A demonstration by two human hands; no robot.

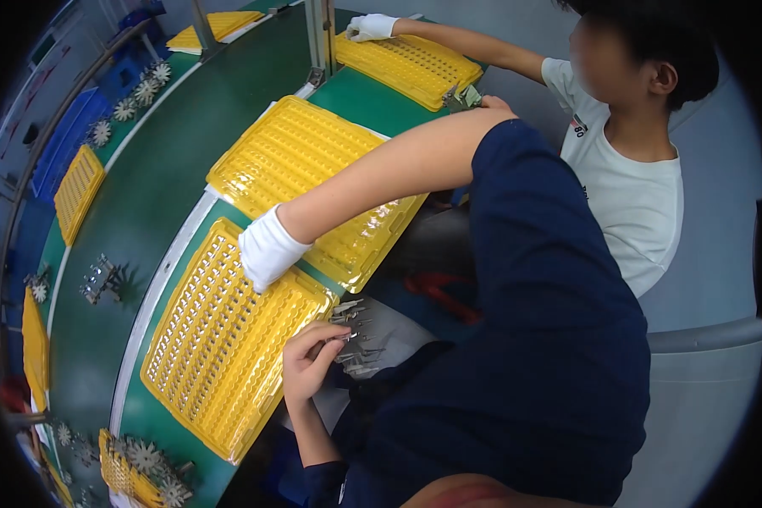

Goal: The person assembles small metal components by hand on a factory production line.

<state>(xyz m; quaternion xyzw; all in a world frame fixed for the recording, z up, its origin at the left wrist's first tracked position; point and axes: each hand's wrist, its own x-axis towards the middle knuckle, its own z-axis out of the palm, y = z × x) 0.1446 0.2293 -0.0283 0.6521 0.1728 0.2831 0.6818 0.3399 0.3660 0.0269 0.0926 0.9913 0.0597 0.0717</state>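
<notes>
My right hand (271, 250), in a white glove, reaches over the upper edge of a yellow plastic tray (233, 339). Its fingers are drawn together, pointing down at the rows; whatever they pinch is hidden. Small silver metal pieces (199, 326) fill many rows on the tray's left side, while rows toward the right look bare yellow. My left hand (309, 360), ungloved, is closed beside the tray's right edge. Thumb and fingers pinch a spiky cluster of thin metal parts (357, 339), which spreads out to the right of the fingertips.
A second yellow tray (313, 152) lies just beyond. Past it, a co-worker's gloved hand (372, 27) rests over another tray (406, 68). A dark green belt (178, 135) runs along the left, carrying a metal cluster (100, 278). A metal post (320, 38) stands at the back.
</notes>
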